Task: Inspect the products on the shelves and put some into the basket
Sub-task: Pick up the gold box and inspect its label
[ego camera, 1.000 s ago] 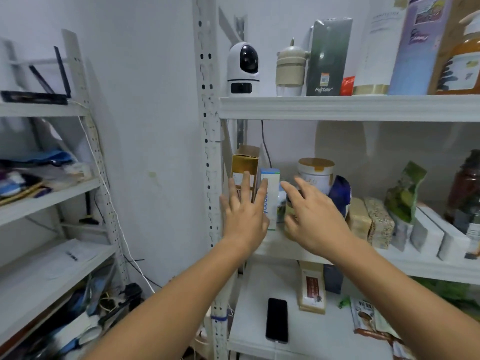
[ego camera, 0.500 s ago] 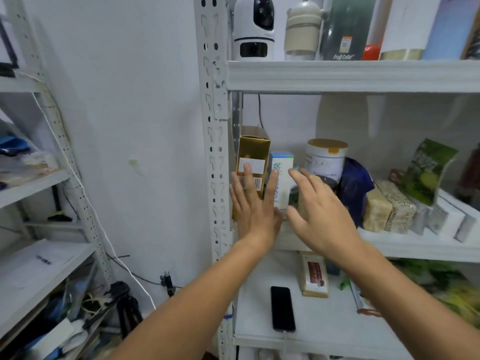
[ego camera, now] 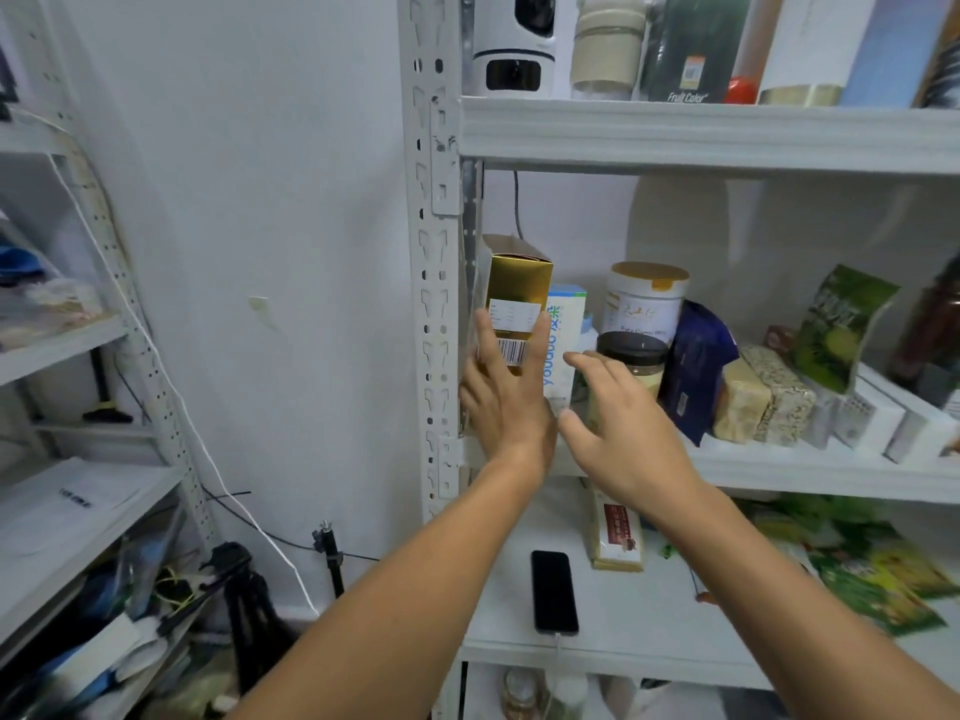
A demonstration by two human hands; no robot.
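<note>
Our left hand (ego camera: 506, 402) has moved up flat onto the gold box (ego camera: 514, 293). Our right hand (ego camera: 621, 433) stays open, holding nothing. We can grab soon.

Gold box (ego camera: 519, 283) upright at middle shelf (ego camera: 779, 467) left end, flap open, barcode label facing out.

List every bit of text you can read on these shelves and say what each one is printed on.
"Fruit Color": foot of the dark green box on the top shelf.
"youdao", running vertically: side of the white and blue box.
Gold box under the left hand: barcode and label print too small to read.
White tub: print too blurred.
Green pouch: print unreadable.
</note>
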